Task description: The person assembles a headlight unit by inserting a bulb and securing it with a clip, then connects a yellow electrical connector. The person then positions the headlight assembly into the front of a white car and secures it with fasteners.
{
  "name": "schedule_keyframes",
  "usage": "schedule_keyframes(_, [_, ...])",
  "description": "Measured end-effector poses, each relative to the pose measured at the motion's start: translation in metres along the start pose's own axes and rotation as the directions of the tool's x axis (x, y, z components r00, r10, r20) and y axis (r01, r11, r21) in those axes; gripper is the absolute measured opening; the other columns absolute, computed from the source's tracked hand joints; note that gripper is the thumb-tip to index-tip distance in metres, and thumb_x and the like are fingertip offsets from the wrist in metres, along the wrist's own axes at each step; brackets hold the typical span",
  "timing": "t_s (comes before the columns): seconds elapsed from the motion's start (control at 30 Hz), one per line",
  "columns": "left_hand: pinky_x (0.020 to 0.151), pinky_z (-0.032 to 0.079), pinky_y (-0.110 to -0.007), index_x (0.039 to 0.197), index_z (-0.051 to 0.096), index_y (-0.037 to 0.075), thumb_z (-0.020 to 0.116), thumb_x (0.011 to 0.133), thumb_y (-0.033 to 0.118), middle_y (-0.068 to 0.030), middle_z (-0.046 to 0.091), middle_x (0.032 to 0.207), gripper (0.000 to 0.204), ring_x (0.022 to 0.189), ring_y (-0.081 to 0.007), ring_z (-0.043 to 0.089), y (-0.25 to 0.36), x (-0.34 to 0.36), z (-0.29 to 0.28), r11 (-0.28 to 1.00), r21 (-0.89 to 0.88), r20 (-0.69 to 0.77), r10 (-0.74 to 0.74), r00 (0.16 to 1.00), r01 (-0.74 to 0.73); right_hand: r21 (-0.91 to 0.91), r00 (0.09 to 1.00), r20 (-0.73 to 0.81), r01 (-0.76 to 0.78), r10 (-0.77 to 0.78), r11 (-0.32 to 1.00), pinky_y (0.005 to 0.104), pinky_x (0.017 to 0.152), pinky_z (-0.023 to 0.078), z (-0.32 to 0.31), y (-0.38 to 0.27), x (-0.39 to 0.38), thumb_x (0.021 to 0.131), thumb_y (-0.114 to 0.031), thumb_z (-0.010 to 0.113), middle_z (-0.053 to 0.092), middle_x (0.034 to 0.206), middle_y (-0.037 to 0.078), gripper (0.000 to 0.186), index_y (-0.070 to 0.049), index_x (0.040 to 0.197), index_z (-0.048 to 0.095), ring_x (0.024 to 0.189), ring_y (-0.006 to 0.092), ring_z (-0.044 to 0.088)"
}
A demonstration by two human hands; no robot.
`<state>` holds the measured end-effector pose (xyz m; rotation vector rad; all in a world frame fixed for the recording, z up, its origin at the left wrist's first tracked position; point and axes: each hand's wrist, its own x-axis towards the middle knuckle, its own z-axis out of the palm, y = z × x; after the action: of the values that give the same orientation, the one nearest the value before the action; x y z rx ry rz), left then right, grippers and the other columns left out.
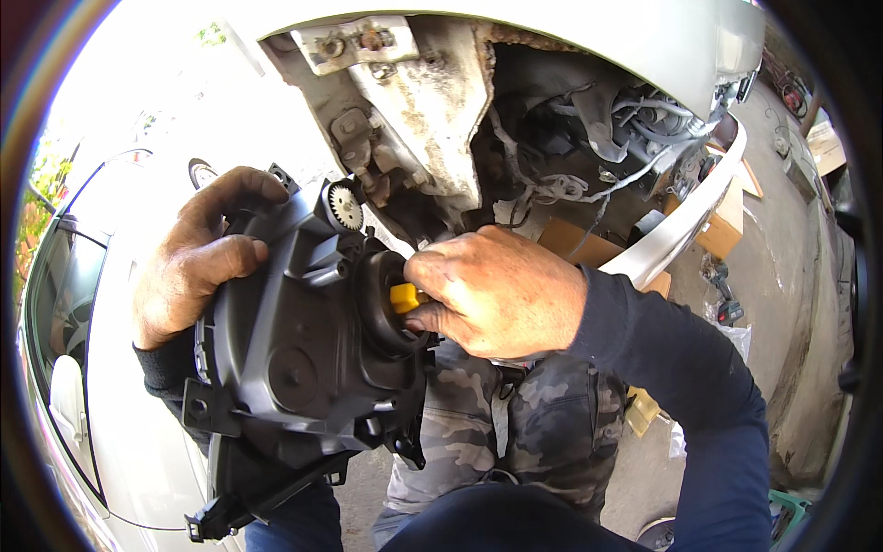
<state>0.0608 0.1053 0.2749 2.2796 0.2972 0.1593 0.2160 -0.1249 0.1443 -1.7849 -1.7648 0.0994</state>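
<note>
A black plastic headlight housing is held up in front of me, its back side toward me. My left hand grips its upper left edge, thumb over the rim. At the round opening on the back, my right hand pinches a yellow connector between thumb and fingers. The connector sits at or in that opening; how deep it goes I cannot tell. A white toothed adjuster wheel shows on top of the housing.
Ahead is a car's opened front corner with a rusty metal bracket and loose grey wiring. A loosened bumper hangs at the right, near cardboard boxes and a power tool on the floor. Another car stands at left.
</note>
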Motion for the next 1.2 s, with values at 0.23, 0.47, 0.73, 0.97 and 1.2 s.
schedule_keyframes(0.23, [0.103, 0.048, -0.030, 0.128, 0.069, 0.002, 0.057, 0.085, 0.010, -0.0092, 0.070, 0.121, 0.046, 0.112, -0.0182, 0.063, 0.009, -0.003, 0.003, 0.999, -0.050, -0.069, -0.018, 0.997, 0.014, 0.043, 0.999, 0.005, -0.036, 0.036, 0.998, 0.0531, 0.075, 0.053, -0.009, -0.003, -0.006, 0.095, -0.022, 0.078, 0.065, 0.089, 0.020, 0.029, 0.002, 0.098, 0.063, 0.087, 0.0453, 0.068])
schedule_keyframes(0.47, [0.100, 0.049, -0.029, 0.125, 0.070, 0.003, 0.058, 0.085, 0.013, -0.0090, 0.070, 0.118, 0.042, 0.109, -0.0177, 0.064, -0.003, 0.007, 0.013, 0.990, -0.128, -0.043, -0.058, 0.997, 0.052, -0.026, 0.999, -0.017, -0.034, 0.033, 0.999, 0.0517, 0.076, 0.061, -0.006, 0.003, -0.003, 0.101, -0.028, 0.073, 0.073, 0.093, 0.022, 0.030, 0.002, 0.102, 0.069, 0.084, 0.0417, 0.075])
schedule_keyframes(0.73, [0.098, 0.052, -0.031, 0.123, 0.070, 0.003, 0.061, 0.085, 0.015, -0.0108, 0.070, 0.117, 0.041, 0.106, -0.0198, 0.066, -0.023, 0.019, 0.007, 0.965, -0.262, 0.007, -0.018, 1.000, 0.020, -0.331, 0.993, 0.059, -0.079, 0.104, 0.940, 0.0507, 0.071, 0.060, -0.012, -0.002, 0.000, 0.100, -0.029, 0.074, 0.070, 0.094, 0.019, 0.033, 0.002, 0.103, 0.064, 0.081, 0.0415, 0.073])
schedule_keyframes(0.97, [0.103, 0.051, -0.032, 0.125, 0.069, 0.002, 0.061, 0.086, 0.014, -0.0120, 0.070, 0.121, 0.042, 0.111, -0.0207, 0.065, -0.037, 0.036, 0.002, 0.966, -0.258, 0.079, 0.036, 0.996, -0.015, -0.223, 0.990, 0.141, 0.023, 0.009, 0.975, 0.0486, 0.080, 0.062, -0.015, 0.018, 0.006, 0.101, -0.027, 0.070, 0.075, 0.090, 0.022, 0.032, 0.005, 0.100, 0.069, 0.087, 0.0408, 0.077])
schedule_keyframes(1.2, [0.105, 0.051, -0.033, 0.127, 0.067, 0.000, 0.061, 0.085, 0.013, -0.0114, 0.069, 0.121, 0.045, 0.112, -0.0201, 0.065, -0.040, 0.043, 0.003, 0.940, -0.339, 0.107, 0.060, 0.992, -0.020, -0.265, 0.997, 0.044, -0.052, 0.066, 0.963, 0.0504, 0.075, 0.061, -0.004, 0.009, 0.003, 0.099, -0.025, 0.072, 0.073, 0.089, 0.022, 0.029, 0.004, 0.100, 0.067, 0.083, 0.0407, 0.075])
